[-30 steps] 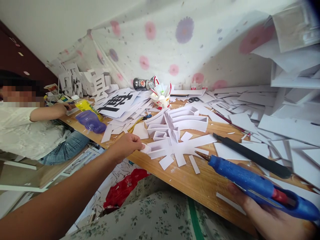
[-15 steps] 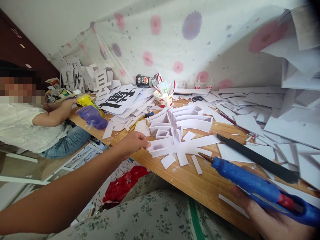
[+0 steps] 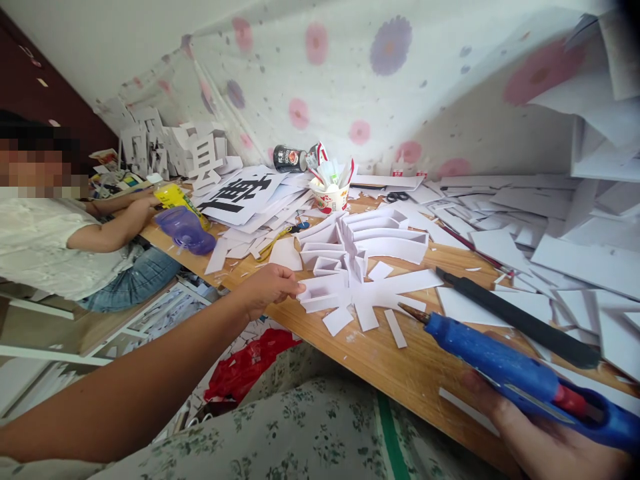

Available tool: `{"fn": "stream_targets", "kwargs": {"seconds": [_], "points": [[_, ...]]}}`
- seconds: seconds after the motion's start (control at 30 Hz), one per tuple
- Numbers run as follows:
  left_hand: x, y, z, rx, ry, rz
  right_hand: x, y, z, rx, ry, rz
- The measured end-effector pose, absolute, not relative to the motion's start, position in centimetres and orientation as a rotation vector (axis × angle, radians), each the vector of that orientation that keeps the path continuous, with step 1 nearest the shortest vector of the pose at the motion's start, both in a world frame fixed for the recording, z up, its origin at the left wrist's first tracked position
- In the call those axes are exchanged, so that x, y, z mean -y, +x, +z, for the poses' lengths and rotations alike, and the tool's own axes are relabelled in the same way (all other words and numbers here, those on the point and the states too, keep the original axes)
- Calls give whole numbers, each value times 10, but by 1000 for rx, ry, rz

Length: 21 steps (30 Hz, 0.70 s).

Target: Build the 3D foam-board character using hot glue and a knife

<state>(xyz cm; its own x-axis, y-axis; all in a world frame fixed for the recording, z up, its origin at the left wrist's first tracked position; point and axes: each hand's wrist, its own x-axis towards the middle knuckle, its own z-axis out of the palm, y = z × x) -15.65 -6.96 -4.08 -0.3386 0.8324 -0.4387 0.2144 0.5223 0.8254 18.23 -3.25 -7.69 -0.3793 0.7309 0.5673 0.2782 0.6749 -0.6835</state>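
Glue gun [image 3: 505, 363], blue plastic with a dark metal nozzle, lay in the right hand [image 3: 540, 440], fingers wrapped under its body; the nozzle pointed at the letter [image 3: 350, 267] but stood apart from it. Left hand [image 3: 270, 288] pinched the near-left corner of the letter between thumb and fingertips, holding it against the table [image 3: 400, 373].

Risks, as judged:
- Hot nozzle could scorch or string glue across loose strips [image 3: 397, 328] lying between gun and letter.
- Thin upright walls of the letter could buckle if the pinch pressed sideways.
- Left fingertips sat beside a joint; glue laid there could burn them.

Materials: the letter was white card, flat base with thin ribs standing on edge, matte. The table was glossy wood grain. A black rod [image 3: 515, 317], matte and round, lay just beyond the gun.
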Motion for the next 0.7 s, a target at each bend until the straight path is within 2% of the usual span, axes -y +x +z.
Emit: {"fn": "stream_targets", "kwargs": {"seconds": [0.33, 0.57, 0.7], "points": [[70, -156, -47, -1763, 855, 846, 33, 182, -81, 1929, -804, 718], [71, -155, -47, -1779, 861, 857, 32, 186, -89, 1873, -879, 519], [73, -155, -43, -1821, 879, 884, 35, 191, -102, 1886, -905, 548]]}}
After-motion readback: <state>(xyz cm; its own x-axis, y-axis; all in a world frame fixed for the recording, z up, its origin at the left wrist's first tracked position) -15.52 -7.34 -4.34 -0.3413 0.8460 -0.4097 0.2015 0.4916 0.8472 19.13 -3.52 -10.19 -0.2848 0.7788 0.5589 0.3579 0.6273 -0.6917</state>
